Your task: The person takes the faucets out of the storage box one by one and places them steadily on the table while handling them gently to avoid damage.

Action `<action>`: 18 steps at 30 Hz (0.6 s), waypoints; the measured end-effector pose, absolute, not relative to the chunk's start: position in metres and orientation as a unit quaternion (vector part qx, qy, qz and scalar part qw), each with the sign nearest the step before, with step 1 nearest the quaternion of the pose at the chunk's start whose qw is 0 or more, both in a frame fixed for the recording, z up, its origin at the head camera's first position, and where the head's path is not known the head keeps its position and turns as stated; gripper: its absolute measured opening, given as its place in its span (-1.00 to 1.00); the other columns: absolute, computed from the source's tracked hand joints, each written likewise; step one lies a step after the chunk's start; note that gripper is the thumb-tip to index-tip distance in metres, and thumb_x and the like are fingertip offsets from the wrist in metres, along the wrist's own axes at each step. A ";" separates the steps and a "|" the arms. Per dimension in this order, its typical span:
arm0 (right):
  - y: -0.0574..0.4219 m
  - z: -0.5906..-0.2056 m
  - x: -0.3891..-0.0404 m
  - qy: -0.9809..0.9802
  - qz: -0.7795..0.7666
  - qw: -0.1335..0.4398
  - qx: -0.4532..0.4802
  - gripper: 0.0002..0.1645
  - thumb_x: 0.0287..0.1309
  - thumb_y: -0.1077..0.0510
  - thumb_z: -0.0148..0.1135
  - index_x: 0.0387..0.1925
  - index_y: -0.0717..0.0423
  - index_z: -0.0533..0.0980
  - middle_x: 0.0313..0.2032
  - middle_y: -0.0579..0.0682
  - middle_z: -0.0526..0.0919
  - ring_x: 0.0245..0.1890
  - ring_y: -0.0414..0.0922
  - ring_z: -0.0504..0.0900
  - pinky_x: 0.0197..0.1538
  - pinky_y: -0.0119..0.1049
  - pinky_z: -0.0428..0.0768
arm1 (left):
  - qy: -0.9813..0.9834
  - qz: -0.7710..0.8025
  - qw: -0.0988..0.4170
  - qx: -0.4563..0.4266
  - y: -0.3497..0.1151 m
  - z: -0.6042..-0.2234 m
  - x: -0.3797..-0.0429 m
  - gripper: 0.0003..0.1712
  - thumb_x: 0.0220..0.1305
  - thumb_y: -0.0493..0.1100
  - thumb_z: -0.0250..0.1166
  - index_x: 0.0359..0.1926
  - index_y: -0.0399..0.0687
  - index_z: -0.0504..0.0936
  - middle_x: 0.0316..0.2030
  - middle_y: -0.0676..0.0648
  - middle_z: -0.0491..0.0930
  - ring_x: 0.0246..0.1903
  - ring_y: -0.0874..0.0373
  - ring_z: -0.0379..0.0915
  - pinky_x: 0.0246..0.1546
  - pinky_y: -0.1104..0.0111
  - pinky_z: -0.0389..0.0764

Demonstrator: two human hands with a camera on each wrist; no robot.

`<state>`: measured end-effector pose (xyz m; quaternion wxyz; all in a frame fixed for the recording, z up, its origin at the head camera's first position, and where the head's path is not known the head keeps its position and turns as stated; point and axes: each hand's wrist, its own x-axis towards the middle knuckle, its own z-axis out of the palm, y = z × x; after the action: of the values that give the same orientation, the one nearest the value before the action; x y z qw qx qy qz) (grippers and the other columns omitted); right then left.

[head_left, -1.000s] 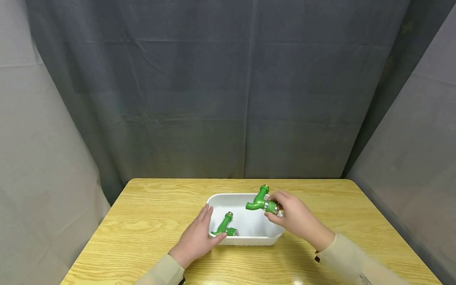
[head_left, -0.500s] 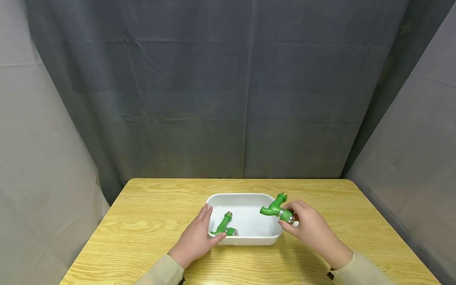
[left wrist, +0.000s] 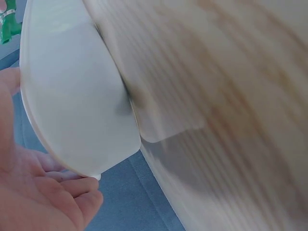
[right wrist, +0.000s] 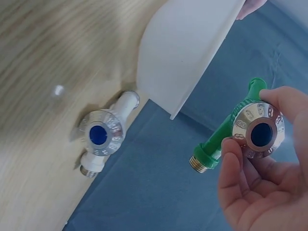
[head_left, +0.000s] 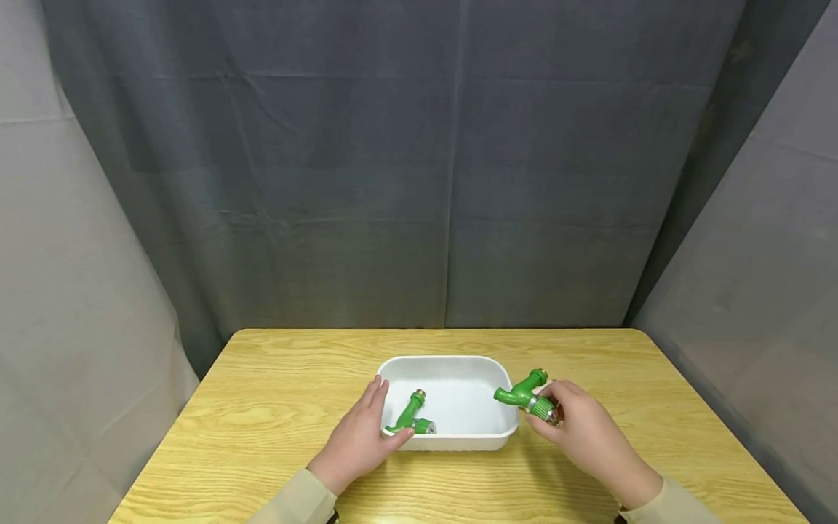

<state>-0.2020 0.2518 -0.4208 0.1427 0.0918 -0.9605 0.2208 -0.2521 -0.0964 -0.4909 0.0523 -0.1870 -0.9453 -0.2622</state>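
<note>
Carried rightward since the earlier frames, the held tap [head_left: 521, 394] now hangs in midair at the tub's [head_left: 466, 442] right end. At left, the left hand [head_left: 356, 440] touches the tub, fingers relaxed and extended along its left end, thumb at the near rim. Inside lies a second tap [head_left: 409, 413], its long axis slanting from a brass-tipped end at upper right to a spout at lower left. The held tap's spout points left and its threaded end upper right, its body tilted between them. Reaching in from lower right, the right hand [head_left: 585, 429] pinches its knob between fingers and thumb. Seen from the right wrist, a white tap [right wrist: 103, 132] rests on the table [head_left: 294, 407].
</note>
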 end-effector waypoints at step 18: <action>0.275 -0.442 -0.188 -0.971 0.213 0.104 0.036 -0.66 0.11 0.08 0.56 -0.26 0.20 0.59 -0.42 -0.10 0.54 -0.47 -0.23 0.42 -0.48 -0.43 0.42 | -0.943 -0.264 0.056 -0.193 -0.096 -0.495 -0.254 0.14 0.27 0.34 0.38 0.54 -0.35 0.20 0.57 -0.37 0.09 0.48 -0.33 0.20 0.39 -0.14 0.42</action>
<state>-0.1880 0.2745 -0.4423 0.1041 0.0356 -0.9707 0.2135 -0.2537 -0.0960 -0.4950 0.0561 -0.1931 -0.9434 -0.2639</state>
